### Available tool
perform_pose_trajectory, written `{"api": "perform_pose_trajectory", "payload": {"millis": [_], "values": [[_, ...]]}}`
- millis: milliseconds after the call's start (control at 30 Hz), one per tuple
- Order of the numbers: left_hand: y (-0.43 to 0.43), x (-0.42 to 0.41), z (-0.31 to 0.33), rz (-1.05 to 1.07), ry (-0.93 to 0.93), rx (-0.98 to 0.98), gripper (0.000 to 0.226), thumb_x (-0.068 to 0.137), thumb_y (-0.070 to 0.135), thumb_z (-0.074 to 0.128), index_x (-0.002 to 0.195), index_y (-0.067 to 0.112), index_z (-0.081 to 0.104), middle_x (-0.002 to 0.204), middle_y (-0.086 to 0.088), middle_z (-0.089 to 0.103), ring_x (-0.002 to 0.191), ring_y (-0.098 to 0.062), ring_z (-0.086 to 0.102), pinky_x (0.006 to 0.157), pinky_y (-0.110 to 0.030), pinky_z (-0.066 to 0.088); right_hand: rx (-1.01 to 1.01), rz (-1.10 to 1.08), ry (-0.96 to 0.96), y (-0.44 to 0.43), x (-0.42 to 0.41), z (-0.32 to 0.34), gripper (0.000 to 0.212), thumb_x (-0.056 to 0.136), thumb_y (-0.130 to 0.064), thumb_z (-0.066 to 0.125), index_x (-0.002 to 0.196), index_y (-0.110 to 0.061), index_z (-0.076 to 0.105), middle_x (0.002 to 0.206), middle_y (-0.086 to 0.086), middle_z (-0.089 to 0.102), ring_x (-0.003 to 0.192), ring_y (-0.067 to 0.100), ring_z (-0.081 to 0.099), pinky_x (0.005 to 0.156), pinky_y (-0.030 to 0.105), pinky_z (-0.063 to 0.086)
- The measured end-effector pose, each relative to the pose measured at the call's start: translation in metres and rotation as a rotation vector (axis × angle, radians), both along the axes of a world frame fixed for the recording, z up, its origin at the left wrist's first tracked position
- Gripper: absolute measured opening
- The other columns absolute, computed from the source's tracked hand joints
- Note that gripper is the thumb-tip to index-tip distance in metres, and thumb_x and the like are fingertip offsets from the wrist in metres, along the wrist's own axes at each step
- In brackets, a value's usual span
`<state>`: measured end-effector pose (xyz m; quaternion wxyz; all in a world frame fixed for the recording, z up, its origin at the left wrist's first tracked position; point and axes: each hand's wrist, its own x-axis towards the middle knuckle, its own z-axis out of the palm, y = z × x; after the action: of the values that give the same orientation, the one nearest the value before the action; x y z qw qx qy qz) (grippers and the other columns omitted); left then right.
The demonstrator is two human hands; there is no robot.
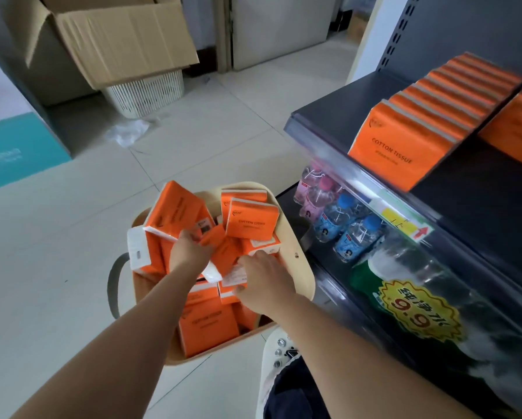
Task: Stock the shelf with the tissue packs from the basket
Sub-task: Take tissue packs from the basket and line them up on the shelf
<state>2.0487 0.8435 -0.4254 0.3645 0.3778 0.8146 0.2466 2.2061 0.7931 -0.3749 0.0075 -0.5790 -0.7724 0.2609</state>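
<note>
Both hands reach into the basket [299, 237] of jumbled packs [247, 219]: left hand [190, 249] closes on one, right hand [262, 276] presses loosely on another, gathering stock for the shelf [338, 113] row.

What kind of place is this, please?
Probably a small shop, or a mock-up of one: a metal display shelf carries a price label, a row of tissue packs faces outward, and bottled water stands below.
</note>
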Motion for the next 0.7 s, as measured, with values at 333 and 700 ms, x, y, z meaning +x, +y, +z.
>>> {"api": "perform_pose_trajectory", "payload": {"millis": [333,700], "values": [[-0.017,-0.061,0.075,-0.636,-0.442,-0.015,0.029,0.071,0.007,0.076,0.093,0.021,0.062,0.103,0.000,0.063,0.099,-0.021,0.060,0.085,-0.036,0.051,-0.101,-0.196,0.317,0.014,-0.009,0.004,0.063,0.083,-0.034,0.069,0.137,-0.031,0.038,0.136,-0.003,0.046,0.124,0.019,0.046,0.096,0.032,0.040],[0.026,-0.053,0.030,-0.261,0.699,-0.091,0.047,0.082,0.027,0.060,0.124,0.013,0.042,0.117,-0.015,0.056,0.111,-0.036,0.052,0.090,-0.045,0.035,0.010,-0.322,0.324,0.022,0.008,0.004,0.038,0.083,-0.035,0.065,0.118,-0.029,0.053,0.112,-0.003,0.062,0.103,0.021,0.059,0.084,0.035,0.050]]}}
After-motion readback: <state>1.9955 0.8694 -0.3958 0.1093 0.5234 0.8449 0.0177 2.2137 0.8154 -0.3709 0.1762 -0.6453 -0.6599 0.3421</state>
